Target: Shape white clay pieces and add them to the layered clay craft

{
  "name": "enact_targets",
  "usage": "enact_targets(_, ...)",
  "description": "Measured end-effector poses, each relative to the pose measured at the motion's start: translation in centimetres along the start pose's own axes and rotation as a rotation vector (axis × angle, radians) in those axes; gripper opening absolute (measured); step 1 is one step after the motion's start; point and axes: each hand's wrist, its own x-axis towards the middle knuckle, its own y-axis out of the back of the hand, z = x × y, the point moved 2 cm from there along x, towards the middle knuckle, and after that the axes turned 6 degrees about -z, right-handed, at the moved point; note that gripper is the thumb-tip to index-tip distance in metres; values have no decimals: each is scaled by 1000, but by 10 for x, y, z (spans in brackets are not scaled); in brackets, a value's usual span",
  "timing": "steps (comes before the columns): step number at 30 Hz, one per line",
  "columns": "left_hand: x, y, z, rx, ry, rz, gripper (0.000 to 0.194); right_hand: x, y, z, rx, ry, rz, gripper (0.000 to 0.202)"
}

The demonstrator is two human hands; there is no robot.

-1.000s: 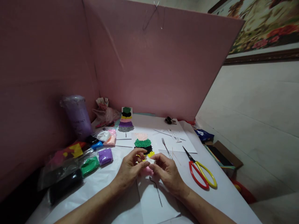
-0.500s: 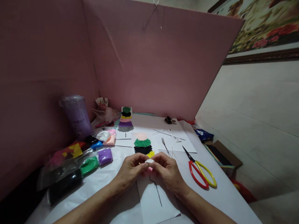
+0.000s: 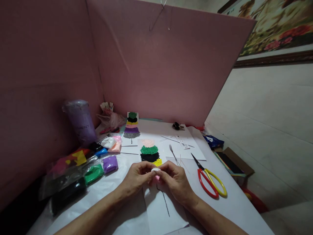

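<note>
Between the fingertips of my left hand (image 3: pixel 138 174) and my right hand (image 3: pixel 174 176) is a small lump of white modelling clay (image 3: pixel 156 169). Both hands are closed in a pinch on it. Just below it, partly hidden by the fingers, shows a bit of pink clay (image 3: pixel 156 179). My hands hover over a white paper sheet (image 3: pixel 158 212) that bears a dark drawn stem. On its upper part lie textured bands of peach clay (image 3: pixel 148 143), green clay (image 3: pixel 149 150), black clay (image 3: pixel 149 157) and yellow clay (image 3: pixel 157 162); the yellow is partly covered by my hands.
Scissors (image 3: pixel 207 181) with red and yellow handles lie to the right, a fork (image 3: pixel 173 153) nearer the middle. Bagged clay, including a purple packet (image 3: pixel 110 164) and a green packet (image 3: pixel 93 174), lies at left. Behind stand a purple tub (image 3: pixel 81 124) and a second layered clay picture (image 3: pixel 132 129).
The fingers have shifted slightly around the white clay, which looks a little smaller and rounder between them. Everything else on the table stays put.
</note>
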Motion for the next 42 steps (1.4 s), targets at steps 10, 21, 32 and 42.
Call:
enact_targets(10, 4, -1, 0, -24, 105, 201, 29, 3, -1, 4, 65, 18, 103, 22)
enact_targets(21, 3, 16, -1, -266, 84, 456, 23, 12, 24, 13, 198, -43, 443, 21)
enact_targets(32, 0, 9, 2, -312, 79, 229, 46, 11, 16, 3, 233, 15, 248, 25)
enact_targets(42, 3, 9, -4, -196, 44, 211, 24, 9, 11, 1, 258, 25, 198, 24)
